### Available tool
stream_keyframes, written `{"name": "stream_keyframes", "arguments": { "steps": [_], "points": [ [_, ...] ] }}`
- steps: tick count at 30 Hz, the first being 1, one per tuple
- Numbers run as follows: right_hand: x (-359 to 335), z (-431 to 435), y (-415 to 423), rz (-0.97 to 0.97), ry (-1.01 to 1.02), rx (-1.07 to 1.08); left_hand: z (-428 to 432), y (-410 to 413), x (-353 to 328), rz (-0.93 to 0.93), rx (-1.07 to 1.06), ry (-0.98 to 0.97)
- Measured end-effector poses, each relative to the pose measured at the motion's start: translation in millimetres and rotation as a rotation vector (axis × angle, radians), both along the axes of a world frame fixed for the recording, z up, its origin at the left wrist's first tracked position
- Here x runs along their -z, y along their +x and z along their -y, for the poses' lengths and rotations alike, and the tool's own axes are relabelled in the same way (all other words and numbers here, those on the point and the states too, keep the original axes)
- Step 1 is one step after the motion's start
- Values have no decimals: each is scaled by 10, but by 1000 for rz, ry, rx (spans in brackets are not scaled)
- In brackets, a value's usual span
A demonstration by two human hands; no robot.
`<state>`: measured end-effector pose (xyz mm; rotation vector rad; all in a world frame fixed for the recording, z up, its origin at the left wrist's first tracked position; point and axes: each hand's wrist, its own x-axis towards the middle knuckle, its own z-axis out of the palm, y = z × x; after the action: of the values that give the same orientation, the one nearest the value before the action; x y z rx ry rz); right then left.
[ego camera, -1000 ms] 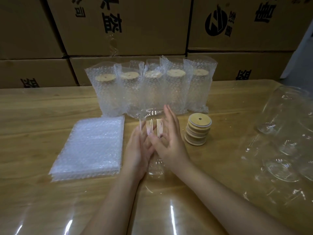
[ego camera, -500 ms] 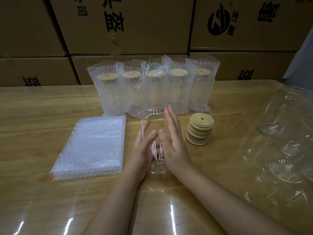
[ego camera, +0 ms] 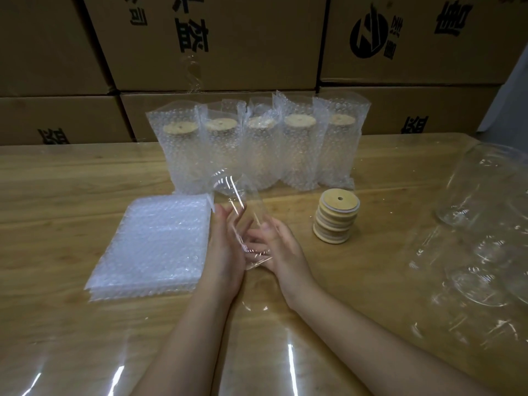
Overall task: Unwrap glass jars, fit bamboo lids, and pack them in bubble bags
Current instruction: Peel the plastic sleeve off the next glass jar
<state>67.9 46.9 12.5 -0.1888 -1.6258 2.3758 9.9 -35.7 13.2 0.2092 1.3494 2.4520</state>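
Note:
A clear glass jar (ego camera: 239,208) is tilted above the table, its mouth pointing up and away to the left. My left hand (ego camera: 225,252) lies with fairly straight fingers against the jar's left side. My right hand (ego camera: 284,251) curls its fingers round the jar's lower end, and they show through the glass. A stack of round bamboo lids (ego camera: 337,220) with a centre hole stands just right of my hands. A flat pile of bubble bags (ego camera: 154,241) lies to the left. Several lidded jars in bubble bags (ego camera: 257,150) stand in a row behind.
Clear plastic wrap holding more glass jars (ego camera: 485,201) lies at the right edge of the wooden table (ego camera: 57,195). Stacked cardboard boxes (ego camera: 228,38) form a wall along the table's far side. A glossy transparent sheet covers the near tabletop.
The jar stood upright between my two flat hands. It is now lifted and tilted to the upper left, and my right hand's fingers have curled round its lower end.

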Motion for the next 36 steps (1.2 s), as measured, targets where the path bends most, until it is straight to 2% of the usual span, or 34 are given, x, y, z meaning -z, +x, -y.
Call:
{"name": "stream_keyframes", "arguments": {
  "steps": [2,4,7,10,13,16,20,25,30,33,36],
  "points": [
    [3,-25,13,-42,145,137,-40,40,6,-88,-28,-80],
    [1,-54,26,-81,373,266,-66,58,36,-180,-27,-124],
    [1,-23,56,-172,747,419,-72,57,23,-73,62,-77],
    [-1,92,112,-292,1006,444,-31,22,43,-50,108,-4],
    [23,142,128,-437,1107,390,32,24,12,-47,115,78],
    [31,102,96,-397,993,337,-2,46,-13,-42,138,73],
    [-33,-50,37,-336,697,276,-84,113,-6,-262,61,-63],
    [-195,-162,-10,-251,378,133,-84,138,-60,-124,189,-68],
    [-365,-344,-70,-143,230,194,-88,160,6,-250,369,-142],
    [-373,-384,-101,-134,100,176,-143,185,37,-301,268,-151],
    [-285,-317,-104,-68,44,54,-184,234,62,-407,21,-129]
  ]
}}
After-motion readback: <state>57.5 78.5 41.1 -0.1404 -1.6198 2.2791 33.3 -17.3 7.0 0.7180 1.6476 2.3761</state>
